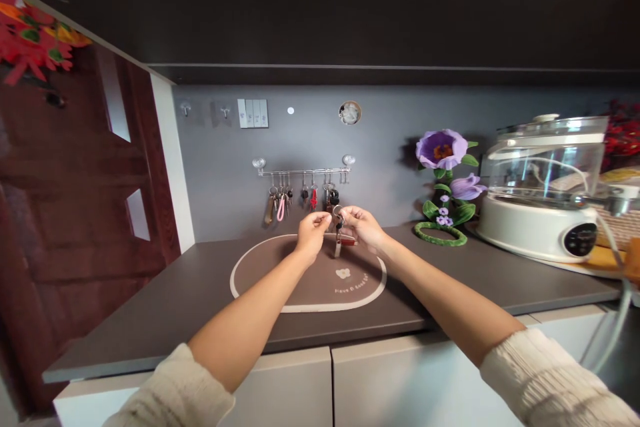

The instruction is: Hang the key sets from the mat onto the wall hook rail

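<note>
Both my arms reach out over a dark grey countertop (200, 293). My left hand (313, 232) and my right hand (364, 227) meet above an oval brown mat (260, 277), fingers pinched on a bunch of keys (340, 230) that hangs between them, with a red tag at its lower part. Behind my hands a chrome rail (304, 172) on the grey wall carries several more key sets (300, 200) on hooks.
Knitted purple flowers (445, 177) stand right of the mat. A white cooker with a glass lid (545, 193) sits at the far right. A dark red door (75, 213) is on the left; a dark shelf (350, 27) hangs overhead. White cabinet fronts (390, 380) lie below.
</note>
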A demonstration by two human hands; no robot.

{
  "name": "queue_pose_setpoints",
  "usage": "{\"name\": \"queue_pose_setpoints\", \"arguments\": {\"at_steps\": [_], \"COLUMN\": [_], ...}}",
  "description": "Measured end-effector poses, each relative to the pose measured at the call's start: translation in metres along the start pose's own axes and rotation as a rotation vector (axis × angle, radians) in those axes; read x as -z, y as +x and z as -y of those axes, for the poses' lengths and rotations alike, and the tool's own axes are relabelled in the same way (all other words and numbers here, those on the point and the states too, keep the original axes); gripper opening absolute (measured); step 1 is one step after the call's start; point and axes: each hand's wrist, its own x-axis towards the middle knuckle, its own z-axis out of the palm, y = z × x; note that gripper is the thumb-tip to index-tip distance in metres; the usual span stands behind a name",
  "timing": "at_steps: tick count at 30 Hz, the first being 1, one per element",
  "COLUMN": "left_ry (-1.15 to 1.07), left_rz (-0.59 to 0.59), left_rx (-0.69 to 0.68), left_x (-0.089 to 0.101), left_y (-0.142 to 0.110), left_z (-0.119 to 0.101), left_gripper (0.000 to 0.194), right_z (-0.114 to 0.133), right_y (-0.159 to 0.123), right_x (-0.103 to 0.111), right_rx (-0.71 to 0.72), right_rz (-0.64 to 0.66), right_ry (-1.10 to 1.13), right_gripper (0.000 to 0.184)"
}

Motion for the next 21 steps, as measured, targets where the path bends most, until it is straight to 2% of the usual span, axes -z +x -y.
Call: {"name": "queue_pose_setpoints", "arguments": {"at_steps": [2, 6, 9, 13, 17, 21], "left_ry": [0.05, 0.149, 0.205, 0.324, 0.45, 0.515], "left_rz": [-0.023, 0.004, 0.008, 0.009, 0.005, 0.005], "left_rx": [-0.014, -0.036, -0.061, -0.146, -0.236, -0.27], "left_x": [0.001, 0.002, 0.003, 0.004, 0.006, 0.007], "left_y": [0.001, 0.0, 0.0, 0.002, 0.002, 0.001], "left_z": [0.003, 0.008, 0.011, 0.012, 0.013, 0.011], "left_gripper": [0.02, 0.019, 0.019, 0.019, 0.019, 0.019], "right_z": [0.006, 0.016, 0.023, 0.027, 0.027, 0.023], "right_y": [0.009, 0.029, 0.043, 0.06, 0.077, 0.092], "right_x": [0.0, -0.003, -0.004, -0.004, -0.001, 0.001], "right_rx": [0.012, 0.037, 0.05, 0.037, 0.021, 0.01], "right_rz": [-0.049, -0.137, -0.173, -0.31, -0.425, -0.491], "right_ry": [-0.001, 0.024, 0.048, 0.066, 0.071, 0.089], "right_gripper": [0.019, 0.01, 0.015, 0.018, 0.016, 0.016]}}
